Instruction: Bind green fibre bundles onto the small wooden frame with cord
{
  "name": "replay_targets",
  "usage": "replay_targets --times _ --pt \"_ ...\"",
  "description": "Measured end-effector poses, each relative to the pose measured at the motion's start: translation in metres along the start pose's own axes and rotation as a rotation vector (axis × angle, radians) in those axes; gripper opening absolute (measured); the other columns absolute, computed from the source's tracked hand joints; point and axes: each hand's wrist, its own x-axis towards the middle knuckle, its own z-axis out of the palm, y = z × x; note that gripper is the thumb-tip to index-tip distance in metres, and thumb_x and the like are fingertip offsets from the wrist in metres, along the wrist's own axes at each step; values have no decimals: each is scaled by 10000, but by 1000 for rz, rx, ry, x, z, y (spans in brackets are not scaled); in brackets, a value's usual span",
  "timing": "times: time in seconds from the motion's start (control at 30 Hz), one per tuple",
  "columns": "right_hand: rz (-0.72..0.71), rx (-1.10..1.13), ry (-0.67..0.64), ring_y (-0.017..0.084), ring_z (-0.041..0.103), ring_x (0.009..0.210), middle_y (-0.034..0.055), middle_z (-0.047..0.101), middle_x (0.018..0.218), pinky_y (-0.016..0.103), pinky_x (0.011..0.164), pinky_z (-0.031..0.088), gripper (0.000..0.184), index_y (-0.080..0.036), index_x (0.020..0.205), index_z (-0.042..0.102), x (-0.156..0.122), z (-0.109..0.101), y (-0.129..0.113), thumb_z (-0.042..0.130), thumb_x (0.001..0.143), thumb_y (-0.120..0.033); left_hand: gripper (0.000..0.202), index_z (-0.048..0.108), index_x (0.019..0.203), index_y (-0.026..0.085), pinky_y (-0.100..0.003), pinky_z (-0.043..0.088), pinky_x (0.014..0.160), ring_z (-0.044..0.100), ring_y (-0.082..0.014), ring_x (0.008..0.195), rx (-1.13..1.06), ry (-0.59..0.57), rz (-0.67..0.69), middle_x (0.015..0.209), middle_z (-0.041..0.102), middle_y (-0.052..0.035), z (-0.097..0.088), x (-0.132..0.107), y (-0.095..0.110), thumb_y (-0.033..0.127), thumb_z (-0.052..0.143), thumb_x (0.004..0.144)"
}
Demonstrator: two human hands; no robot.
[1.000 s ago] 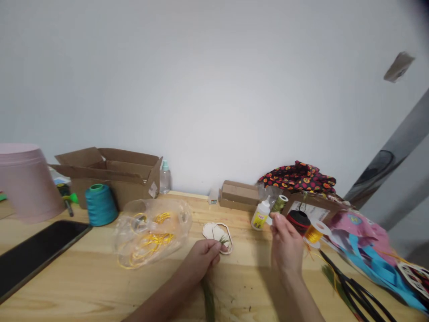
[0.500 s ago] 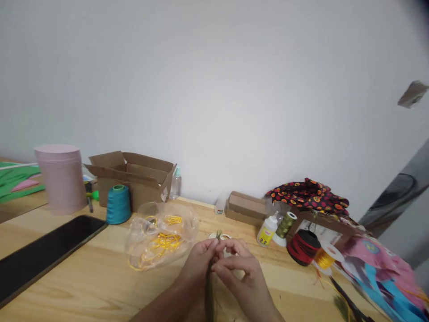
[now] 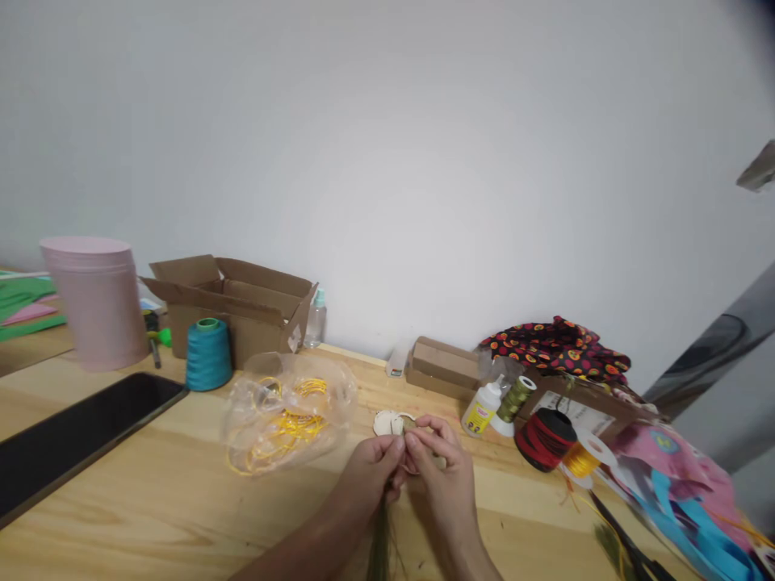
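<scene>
My left hand (image 3: 368,476) is closed around a bundle of olive-green threads (image 3: 379,542), whose loose strands hang down toward the front of the table. Beside it, my right hand (image 3: 446,476) pinches at the top of the same bundle, thumb and forefinger close to my left thumb. Fingers partly hide what they grip there. Just behind my fingertips, a small off-white piece with dark marks (image 3: 386,422) lies on the table, partly covered by my hands.
A plastic bag of yellow cord (image 3: 291,415) and a teal thread cone (image 3: 208,355) stand left, near an open cardboard box (image 3: 242,323) and a black tray-like slab (image 3: 90,444). On the right are a glue bottle (image 3: 483,409), an olive spool (image 3: 516,399), red cord (image 3: 545,440) and scissors (image 3: 633,545).
My right hand has turned, its fingers drawing closer together at the bundle's top. More of the off-white piece shows behind my hands. The view has shifted slightly.
</scene>
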Motion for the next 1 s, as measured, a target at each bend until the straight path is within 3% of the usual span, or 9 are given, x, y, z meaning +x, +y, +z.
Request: replay_targets --times 0.13,0.27,0.37,0.47,0.63,0.77,1.0 --pt "47 117 11 210 522 858 66 567 832 333 758 405 130 -182 704 700 1 0 5 623 655 -275 423 415 479 166 -189 94 337 128 -20 312 60 -33 -22 336 249 119 1 0 3 545 558 602" --pt "51 110 71 209 517 875 75 578 872 335 767 403 142 -174 754 683 4 -9 0 611 668 -261 401 470 579 158 -195 111 346 157 -26 324 128 -7 -17 396 294 111 2 0 4 551 548 602" --pt "-116 -72 84 205 487 909 67 550 937 345 796 374 143 -205 813 668 4 -20 -7 588 701 -246 370 498 661 148 -203 105 366 168 -41 351 231 0 1 421 286 106 2 -2 4 518 506 657" --pt "-311 -287 9 210 460 924 57 531 953 356 789 362 141 -243 826 664 3 -28 -11 584 712 -218 333 422 543 166 -211 129 399 197 -63 407 408 -10 88 437 263 90 2 -4 6 439 441 732" --pt "-453 -454 -85 216 441 894 63 523 961 357 722 380 150 -248 829 653 5 -29 -11 573 718 -187 311 339 513 188 -218 197 459 254 -91 478 606 -15 167 479 266 73 3 -6 7 349 363 778" --pt "-463 -487 -117 209 448 846 59 530 929 355 703 384 131 -243 789 654 6 -27 -10 573 711 -174 294 337 526 191 -223 209 476 274 -101 493 679 -24 170 494 275 69 2 -8 5 327 338 787" --pt "-325 -386 -103 202 463 848 42 527 837 347 740 372 105 -226 671 645 7 -25 -6 568 706 -162 312 341 518 190 -220 210 478 279 -101 491 701 -58 174 489 282 68 1 -5 2 341 334 790"
